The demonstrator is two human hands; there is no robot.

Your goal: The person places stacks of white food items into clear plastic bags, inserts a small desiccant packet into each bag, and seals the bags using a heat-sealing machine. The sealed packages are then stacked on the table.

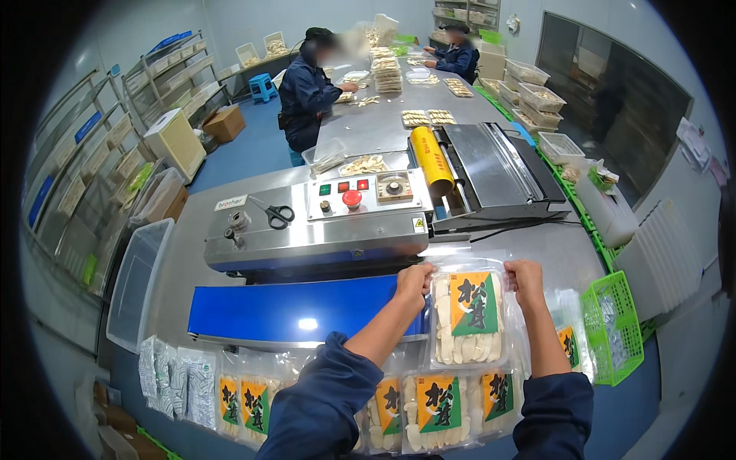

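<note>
My left hand [414,282] and my right hand [524,282] are both closed, pinching the two upper corners of a clear plastic bag [468,349]. Pale sliced mushrooms fill the bag, under an orange and green label. It hangs between my hands, just right of the blue conveyor belt [261,313] of a steel band sealer [322,234]. Similar filled bags [438,410] lie in a row along the near table edge, partly hidden by my left forearm. Another labelled bag [567,345] lies beyond my right wrist.
Black scissors [279,217] rest on the sealer near its red button [352,199]. Behind stands a film wrapper [498,169] with a yellow roll [432,161]. A green basket [613,326] stands right, small packets [176,383] lie left. Two co-workers [307,96] sit farther up the table.
</note>
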